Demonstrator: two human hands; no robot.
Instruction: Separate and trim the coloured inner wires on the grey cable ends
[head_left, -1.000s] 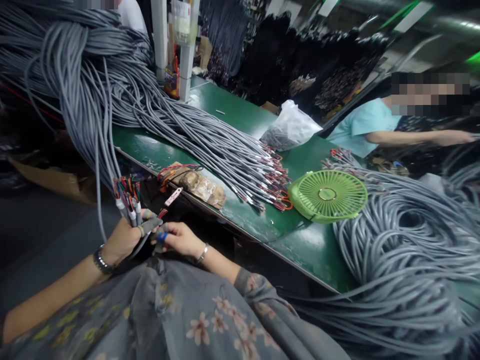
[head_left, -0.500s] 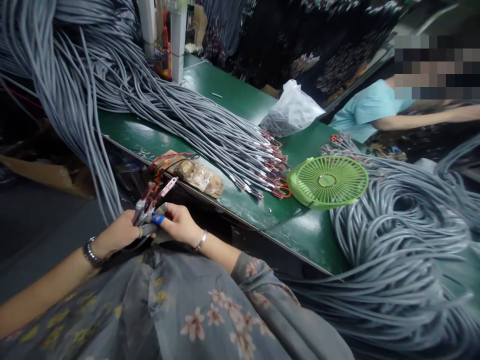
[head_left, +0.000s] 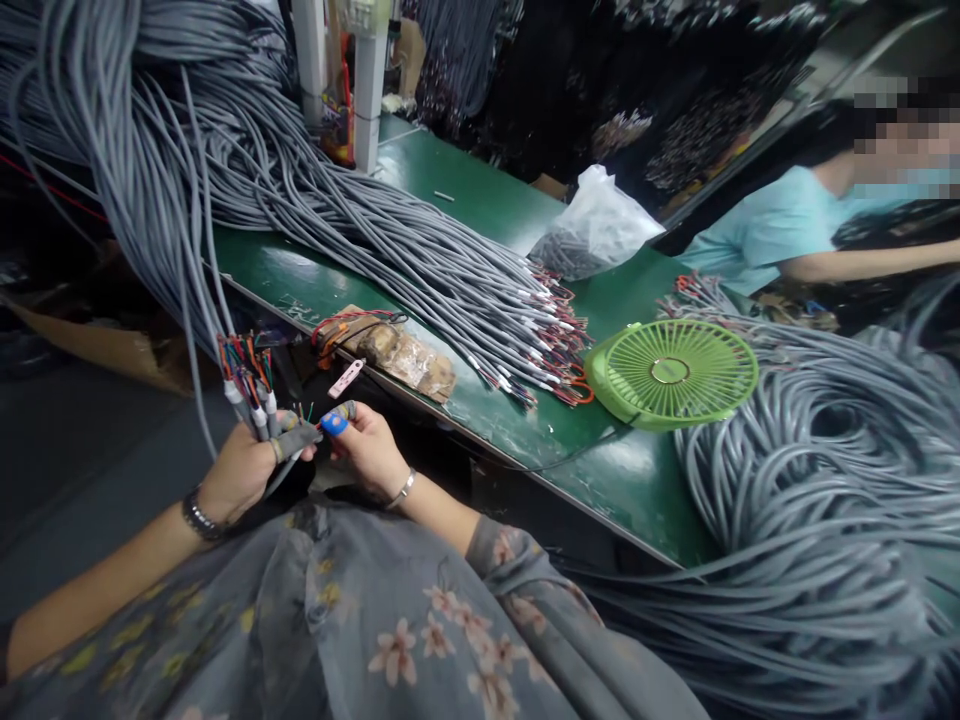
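In the head view, my left hand [head_left: 244, 465] is closed around several grey cables. Their white-banded ends [head_left: 259, 415] point up from the fist, with thin coloured wires [head_left: 244, 365] fanning out at the top. One cable end lies apart from that bunch, between my two hands. Its thin wires [head_left: 318, 424] are pinched by my right hand [head_left: 367, 450], which has blue tape on the thumb and a wrapped fingertip. Grey wrapping also covers fingers of my left hand.
A green table [head_left: 592, 465] bears a long bundle of grey cables [head_left: 375, 225], a green fan [head_left: 671, 370], a plastic bag [head_left: 600, 220] and a taped brown block [head_left: 409, 360]. Coiled cables [head_left: 817, 470] lie right. A pink tag [head_left: 346, 378] hangs at the edge. A co-worker [head_left: 787, 225] is behind.
The bunched cable ends in my left hand have swung left, away from my right hand, and their wires now fan out. My right fingers now pinch one separate cable's wires. The view has shifted slightly.
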